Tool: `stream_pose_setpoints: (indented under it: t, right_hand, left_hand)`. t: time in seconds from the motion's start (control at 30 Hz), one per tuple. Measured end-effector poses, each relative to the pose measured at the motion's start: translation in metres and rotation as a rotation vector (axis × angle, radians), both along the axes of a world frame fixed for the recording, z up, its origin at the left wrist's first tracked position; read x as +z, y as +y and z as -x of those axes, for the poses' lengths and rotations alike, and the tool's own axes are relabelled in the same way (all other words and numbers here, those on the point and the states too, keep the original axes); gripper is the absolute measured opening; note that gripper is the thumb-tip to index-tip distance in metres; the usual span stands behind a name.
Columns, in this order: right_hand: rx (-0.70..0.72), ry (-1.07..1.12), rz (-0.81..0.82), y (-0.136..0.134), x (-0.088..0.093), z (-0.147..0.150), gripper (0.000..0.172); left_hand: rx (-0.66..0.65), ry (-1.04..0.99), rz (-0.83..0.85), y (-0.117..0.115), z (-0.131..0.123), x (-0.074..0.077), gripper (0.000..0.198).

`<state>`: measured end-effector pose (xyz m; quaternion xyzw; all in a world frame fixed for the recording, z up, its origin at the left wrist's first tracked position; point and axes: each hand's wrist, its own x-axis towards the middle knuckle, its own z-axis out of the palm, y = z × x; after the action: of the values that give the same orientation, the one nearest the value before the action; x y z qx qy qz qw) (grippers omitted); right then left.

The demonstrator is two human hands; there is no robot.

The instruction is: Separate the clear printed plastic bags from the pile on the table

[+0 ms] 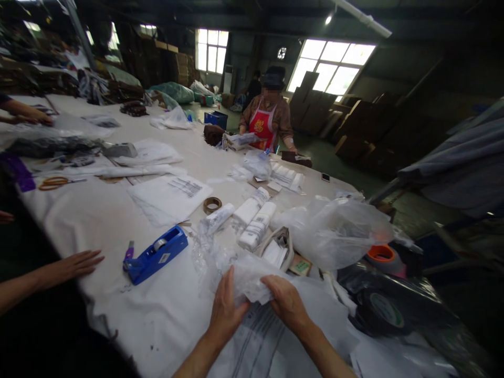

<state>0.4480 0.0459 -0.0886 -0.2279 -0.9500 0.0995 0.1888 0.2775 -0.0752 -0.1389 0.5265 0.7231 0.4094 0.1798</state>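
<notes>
Near the front of the table, a thin clear plastic bag [246, 270] is stretched and crumpled between my two hands. My left hand [227, 310] has its thumb and fingers closed on the bag's left side. On the other side, my right hand [286, 302] pinches the bag with bent fingers. Below them lie flat plastic bags with printed lines [260, 336]. Just beyond my hands are an open pouch [277, 249] with white papers inside and rolls of printed white bags [255, 226].
To the left stands a blue tape dispenser [157, 254], near a co-worker's hand [79, 262]. A brown tape roll [212, 205] and scissors [59, 182] lie farther off. A puffed plastic bag [334, 231] bulges at the right. A person in a red apron [263, 126] stands across the table.
</notes>
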Motion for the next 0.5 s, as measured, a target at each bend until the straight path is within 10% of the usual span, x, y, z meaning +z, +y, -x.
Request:
stream_pose_setpoints:
  t: [0.23, 0.5]
  right_hand:
    - [0.119, -0.076, -0.064, -0.014, 0.020, 0.017, 0.018]
    - [0.209, -0.077, -0.188, -0.036, 0.031, -0.004, 0.035]
  left_hand:
    - [0.088, 0.205, 0.005, -0.004, -0.004, -0.019, 0.039]
    - [0.093, 0.202, -0.005, -0.016, -0.013, -0.036, 0.050]
